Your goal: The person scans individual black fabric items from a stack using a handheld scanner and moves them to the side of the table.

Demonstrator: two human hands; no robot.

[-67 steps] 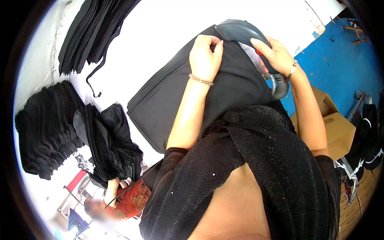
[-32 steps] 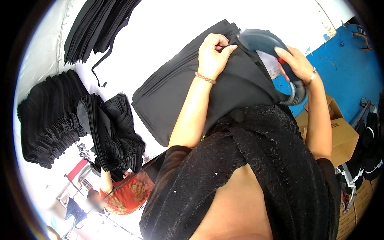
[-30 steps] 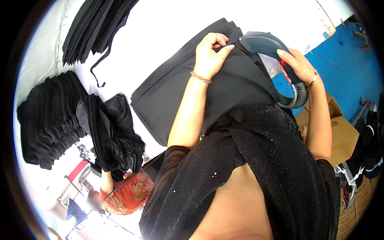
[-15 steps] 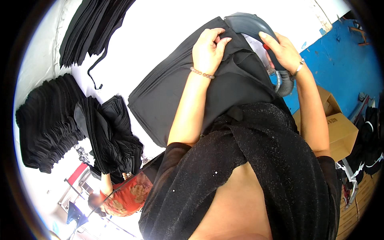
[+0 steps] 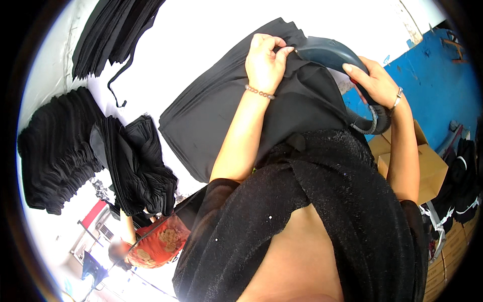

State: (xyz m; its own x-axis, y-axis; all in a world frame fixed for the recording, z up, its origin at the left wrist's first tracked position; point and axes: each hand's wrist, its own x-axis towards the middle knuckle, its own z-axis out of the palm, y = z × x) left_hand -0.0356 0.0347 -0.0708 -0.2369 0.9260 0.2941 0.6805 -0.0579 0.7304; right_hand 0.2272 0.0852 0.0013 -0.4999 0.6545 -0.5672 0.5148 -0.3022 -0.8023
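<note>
A stack of black fabric pieces (image 5: 211, 121) lies on the white table (image 5: 211, 25) in front of me. My left hand (image 5: 264, 63) is on its top end, thumb and fingers pinched on the fabric edge. My right hand (image 5: 372, 85) grips a dark grey curved handheld tool (image 5: 322, 50) with a red button. The tool's tip is at the fabric end, close beside my left fingertips. A corrugated grey hose (image 5: 367, 123) curves from the tool's lower end, past the right side of the stack.
More black fabric piles (image 5: 60, 146) lie at left and upper left. A co-worker in a red patterned top (image 5: 156, 241) is at lower left. An open cardboard box (image 5: 422, 171), black bundles (image 5: 460, 176) and stacked cartons (image 5: 448, 251) are at right, beside a blue surface (image 5: 427, 75).
Over two seconds the tool has swung right and back repeatedly at the fabric end. Since half a second ago it has moved down and right; my left hand has shifted slightly upward.
</note>
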